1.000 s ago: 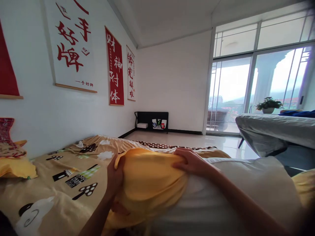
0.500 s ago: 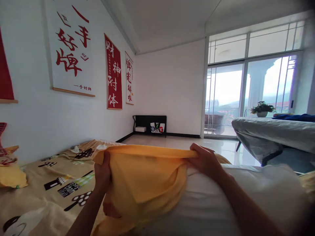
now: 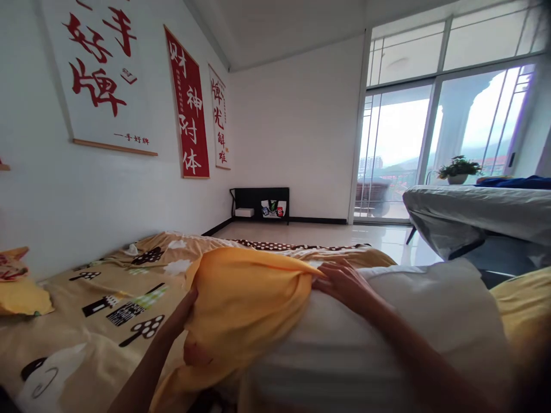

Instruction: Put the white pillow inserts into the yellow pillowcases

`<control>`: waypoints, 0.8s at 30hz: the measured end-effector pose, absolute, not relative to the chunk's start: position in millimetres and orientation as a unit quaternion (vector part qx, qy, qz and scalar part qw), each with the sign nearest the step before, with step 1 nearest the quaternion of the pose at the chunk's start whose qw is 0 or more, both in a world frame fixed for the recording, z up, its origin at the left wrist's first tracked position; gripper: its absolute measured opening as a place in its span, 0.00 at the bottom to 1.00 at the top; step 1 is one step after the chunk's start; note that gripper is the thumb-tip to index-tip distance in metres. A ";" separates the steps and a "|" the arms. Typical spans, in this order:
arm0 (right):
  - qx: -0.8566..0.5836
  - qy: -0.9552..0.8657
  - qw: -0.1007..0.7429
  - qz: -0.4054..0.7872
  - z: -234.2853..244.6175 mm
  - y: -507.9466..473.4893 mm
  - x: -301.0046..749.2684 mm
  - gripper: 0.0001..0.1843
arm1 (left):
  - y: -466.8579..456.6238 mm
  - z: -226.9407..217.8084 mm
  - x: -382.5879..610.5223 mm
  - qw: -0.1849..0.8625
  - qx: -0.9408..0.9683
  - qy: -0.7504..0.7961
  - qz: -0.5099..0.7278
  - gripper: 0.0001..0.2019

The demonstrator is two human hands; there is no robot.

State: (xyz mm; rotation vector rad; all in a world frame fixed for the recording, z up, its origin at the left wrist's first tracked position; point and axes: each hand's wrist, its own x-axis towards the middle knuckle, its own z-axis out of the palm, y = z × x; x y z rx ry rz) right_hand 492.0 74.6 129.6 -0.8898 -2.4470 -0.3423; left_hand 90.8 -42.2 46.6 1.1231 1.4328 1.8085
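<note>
A yellow pillowcase [image 3: 245, 304] is bunched over the end of a white pillow [image 3: 379, 338] that lies across the view in front of me. My left hand [image 3: 183, 312] grips the pillowcase's left edge, its fingers partly hidden under the cloth. My right hand [image 3: 344, 281] pinches the pillowcase's upper right edge where it meets the white pillow. Both forearms reach in from the bottom.
A bed with a tan cartoon-print sheet [image 3: 107, 298] runs along the left wall. Another yellow pillow [image 3: 21, 295] lies at the far left. Red and white calligraphy scrolls [image 3: 187, 106] hang on the wall. A grey-covered table [image 3: 473, 215] with a potted plant [image 3: 458, 170] stands by the glass doors.
The pillowcase opening, stretched taut between both hands half a second ago, has slackened and dropped over the pillow end. Both hands have come lower. The view has swung slightly left.
</note>
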 end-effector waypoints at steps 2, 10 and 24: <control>-0.355 -0.890 0.245 -0.146 126.7 78.4 485.5 0.20 | -46.2 22.9 87.4 0.379 0.444 0.522 0.621 0.31; -0.465 -0.801 0.316 -0.205 121.1 108.5 473.5 0.20 | -54.1 -27.1 100.5 0.184 0.526 0.638 0.531 0.30; -0.308 -0.881 0.191 -0.305 -60.4 70.6 505.2 0.40 | 22.4 -17.9 88.9 0.090 0.546 0.771 0.317 0.26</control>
